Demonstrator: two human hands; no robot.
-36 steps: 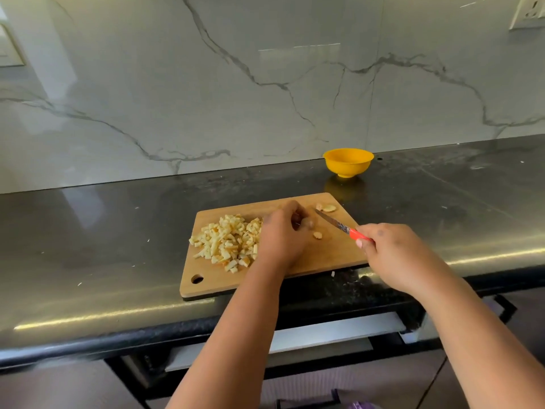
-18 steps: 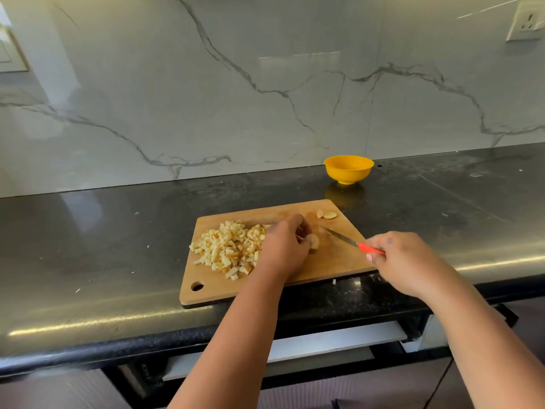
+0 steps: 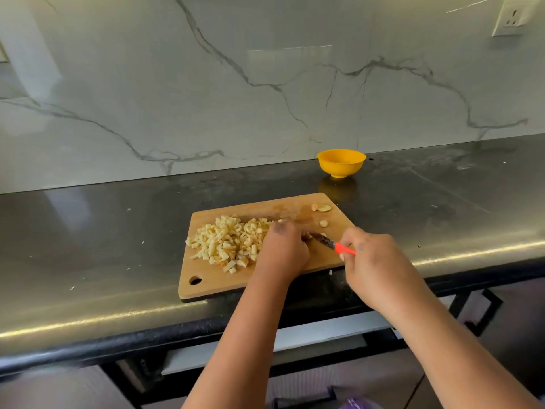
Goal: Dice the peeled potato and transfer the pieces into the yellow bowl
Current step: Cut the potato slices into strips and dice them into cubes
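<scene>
Dark polished counter (image 3: 88, 246) under veined marble wall (image 3: 147, 84). Wooden board (image 3: 212, 283): diced potato heap (image 3: 227, 243) at left; left hand (image 3: 284, 252) curled over a hidden piece; right hand (image 3: 373, 261) grips red-handled knife (image 3: 333, 245). Yellow bowl (image 3: 341, 162) behind, near wall. Socket (image 3: 511, 17) upper right.

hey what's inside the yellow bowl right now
Nothing shows in the yellow bowl: only its far inner wall is visible, and the near rim hides the bottom. The diced potato is heaped on the cutting board.
</scene>
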